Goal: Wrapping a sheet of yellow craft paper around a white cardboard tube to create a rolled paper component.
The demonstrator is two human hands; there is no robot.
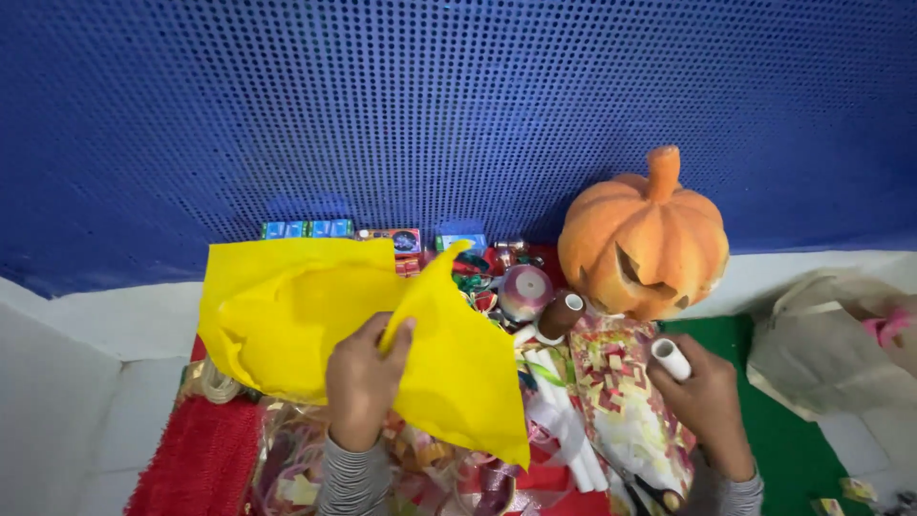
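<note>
Head view: the left hand (363,377) pinches a folded yellow felt sheet (315,315), lifted over a red tray (196,459) of craft clutter. The right hand (705,392) is closed around a small white roll (671,358), just below the carved orange pumpkin (642,244).

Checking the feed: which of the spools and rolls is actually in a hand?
The small white roll, gripped in the right hand; the brown spool and pink ribbon spool lie untouched.

Craft workspace: ribbon spools (525,291), yellow felt (306,306), carved pumpkin (642,239).
</note>
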